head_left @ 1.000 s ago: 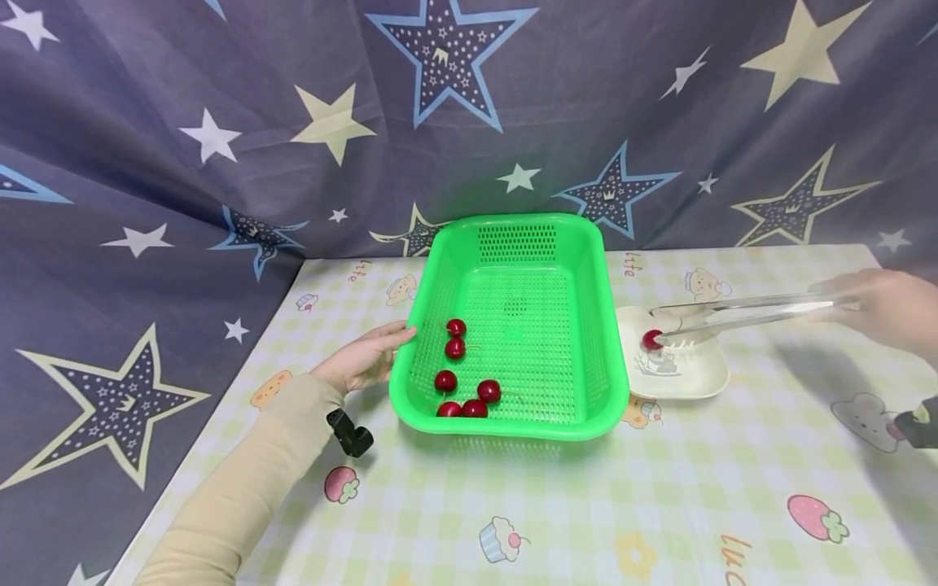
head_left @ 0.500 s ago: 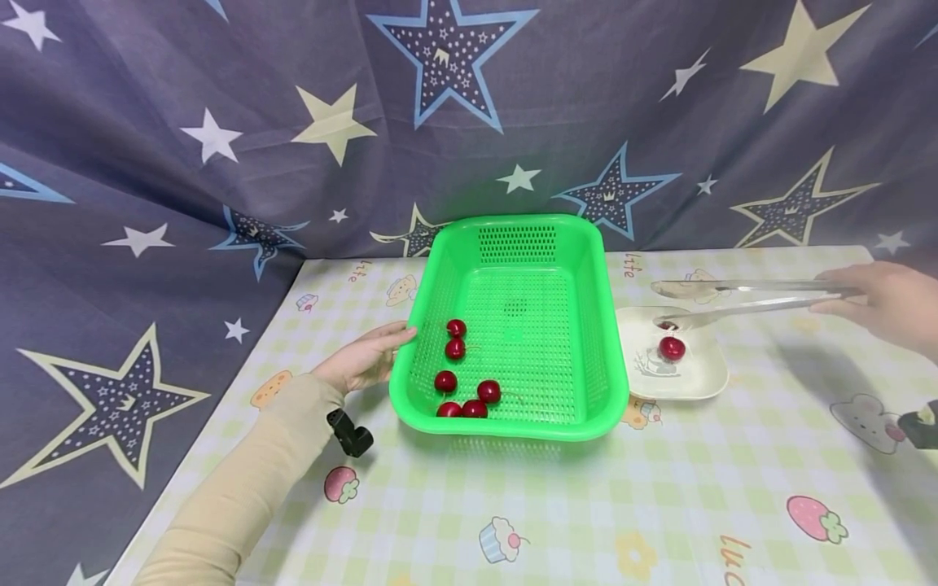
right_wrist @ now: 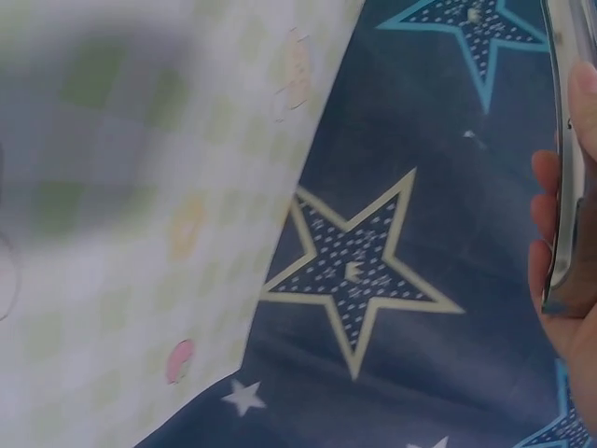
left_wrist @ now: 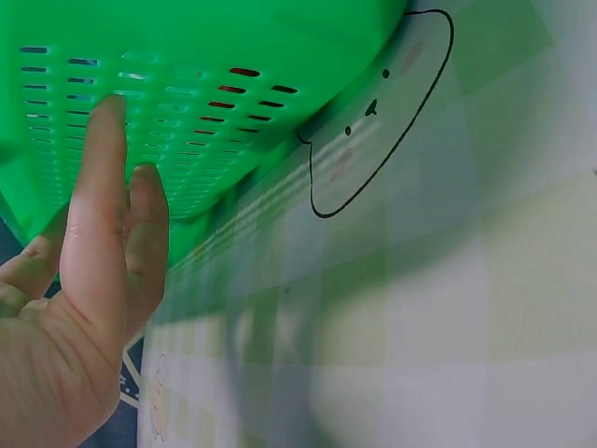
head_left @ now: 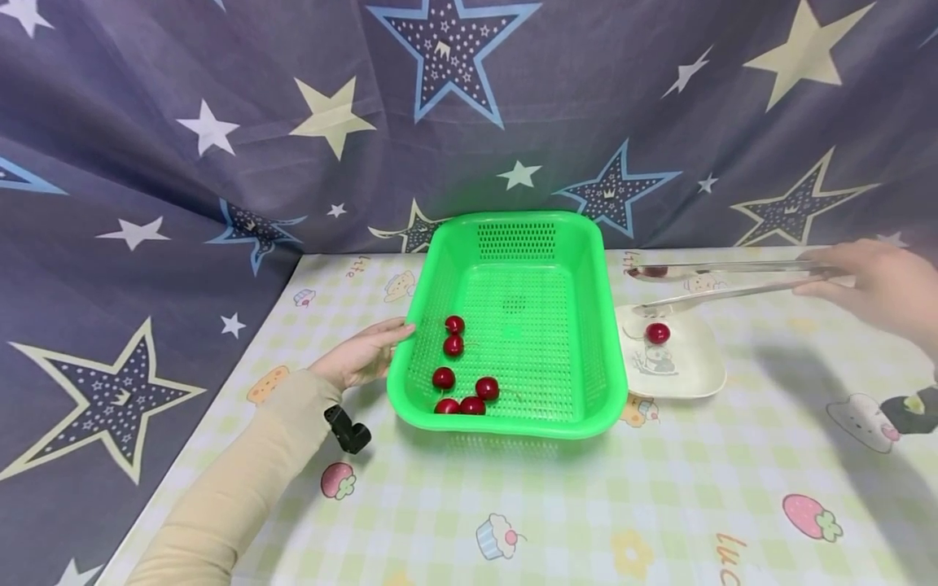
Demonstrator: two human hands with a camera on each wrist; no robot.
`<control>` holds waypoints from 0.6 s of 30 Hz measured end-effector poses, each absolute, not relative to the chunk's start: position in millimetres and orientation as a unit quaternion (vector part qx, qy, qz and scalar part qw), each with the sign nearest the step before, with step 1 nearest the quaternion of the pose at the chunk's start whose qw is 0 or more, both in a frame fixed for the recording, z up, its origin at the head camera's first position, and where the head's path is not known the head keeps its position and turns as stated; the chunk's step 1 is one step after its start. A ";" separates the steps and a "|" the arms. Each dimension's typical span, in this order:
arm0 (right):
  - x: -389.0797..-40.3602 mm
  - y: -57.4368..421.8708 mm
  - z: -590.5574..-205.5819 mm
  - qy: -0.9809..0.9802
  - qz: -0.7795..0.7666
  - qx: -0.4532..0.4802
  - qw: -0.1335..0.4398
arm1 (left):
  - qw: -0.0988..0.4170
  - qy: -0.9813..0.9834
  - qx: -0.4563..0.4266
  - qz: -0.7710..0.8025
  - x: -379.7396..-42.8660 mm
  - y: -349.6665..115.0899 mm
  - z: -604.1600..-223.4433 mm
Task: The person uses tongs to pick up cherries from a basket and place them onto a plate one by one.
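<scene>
My left hand rests its fingers against the outer left wall of a green plastic basket; in the left wrist view the straight fingers touch the slotted wall. Several red cherries lie in the near left part of the basket. On the right, my right hand grips metal tongs by the handle end, also seen in the right wrist view. The tongs' arms are spread over a white dish. One cherry lies in the dish, outside the tongs.
A checked, cartoon-printed cloth covers the table. Behind it and along the left hangs a dark curtain with stars. The dish sits close against the basket's right side.
The tongs have risen and spread apart, leaving the dish's cherry, which their tips reached a second ago. That cherry shifted right, then back left. The left hand stays at the basket.
</scene>
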State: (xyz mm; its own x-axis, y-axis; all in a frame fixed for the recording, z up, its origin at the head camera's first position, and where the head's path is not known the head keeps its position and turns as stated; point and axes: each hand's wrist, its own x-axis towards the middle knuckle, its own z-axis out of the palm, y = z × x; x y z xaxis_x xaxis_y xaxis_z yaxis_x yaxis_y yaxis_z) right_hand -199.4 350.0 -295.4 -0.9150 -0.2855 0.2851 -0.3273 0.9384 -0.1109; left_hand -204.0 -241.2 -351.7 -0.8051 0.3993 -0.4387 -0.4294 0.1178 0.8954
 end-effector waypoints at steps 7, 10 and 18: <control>-199.4 326.4 -273.6 -0.970 0.078 0.177 0.149 | 0.312 0.678 -0.009 0.666 -205.8 -241.3 -351.8; -199.8 315.4 -266.6 -0.962 0.077 0.205 0.162 | 0.310 0.678 -0.013 0.667 -205.7 -240.5 -351.9; -202.0 278.6 -244.2 -0.930 0.059 0.299 0.205 | 0.307 0.681 -0.018 0.664 -204.2 -240.6 -351.6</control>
State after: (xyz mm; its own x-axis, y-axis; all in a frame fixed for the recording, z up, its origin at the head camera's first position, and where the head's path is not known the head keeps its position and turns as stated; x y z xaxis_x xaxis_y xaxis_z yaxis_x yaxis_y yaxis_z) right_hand -202.0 278.6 -244.2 -0.7370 -0.5327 0.4159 -0.5808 0.8139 0.0132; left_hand -204.2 -240.6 -351.6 -0.8104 0.3838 -0.4428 -0.4331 0.1166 0.8938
